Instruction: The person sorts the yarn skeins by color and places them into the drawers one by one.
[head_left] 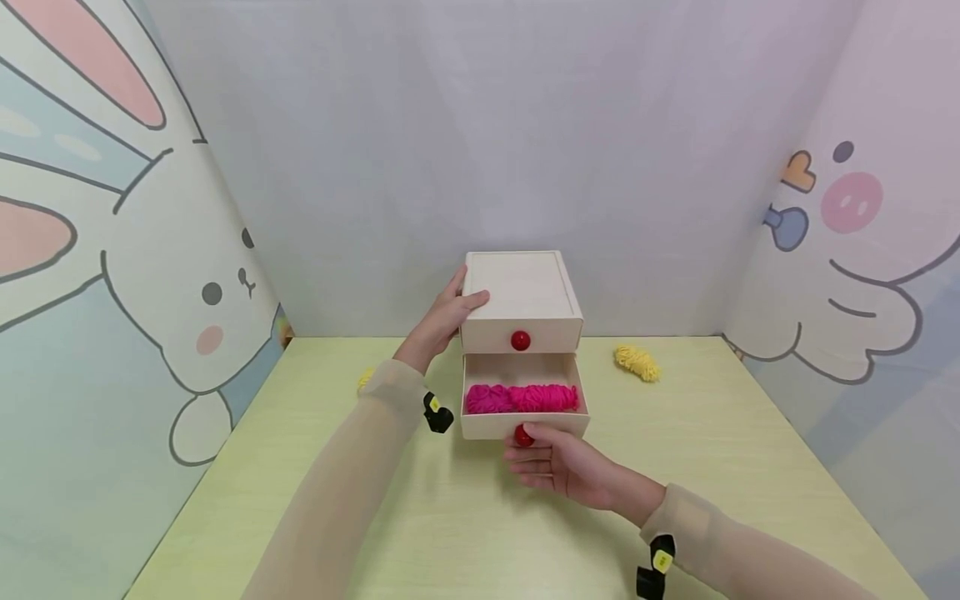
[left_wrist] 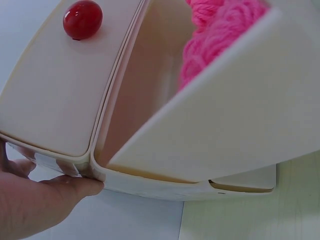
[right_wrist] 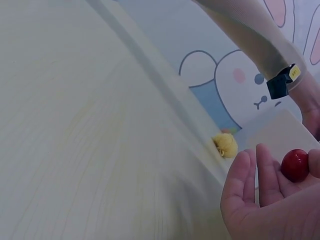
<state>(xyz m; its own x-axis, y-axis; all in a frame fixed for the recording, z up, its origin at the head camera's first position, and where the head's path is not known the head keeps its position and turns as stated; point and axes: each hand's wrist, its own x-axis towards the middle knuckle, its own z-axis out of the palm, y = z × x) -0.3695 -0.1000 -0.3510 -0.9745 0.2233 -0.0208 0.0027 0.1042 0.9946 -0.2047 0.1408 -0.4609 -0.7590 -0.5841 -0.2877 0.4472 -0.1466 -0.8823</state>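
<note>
A small cream drawer box (head_left: 517, 287) with two drawers stands at the back middle of the table; its upper drawer is closed, with a red knob (head_left: 521, 340). My left hand (head_left: 442, 317) holds the box at its upper left edge, one digit lying over the top and others along the side. The lower drawer (head_left: 487, 427) is pulled out, and skeins of bright pink yarn (head_left: 536, 398) lie inside. My right hand (head_left: 570, 467) pinches the lower drawer's round red knob (right_wrist: 295, 165) between thumb and finger, the other fingers loosely extended beneath.
A yellow yarn skein (head_left: 637, 363) lies on the pale table (head_left: 675, 450) right of the box. Another piece of yellow yarn (head_left: 365, 379) is partly hidden behind my left arm. Cartoon-printed panels (head_left: 157, 275) flank the table, and a plain pale curtain (head_left: 510, 125) hangs behind.
</note>
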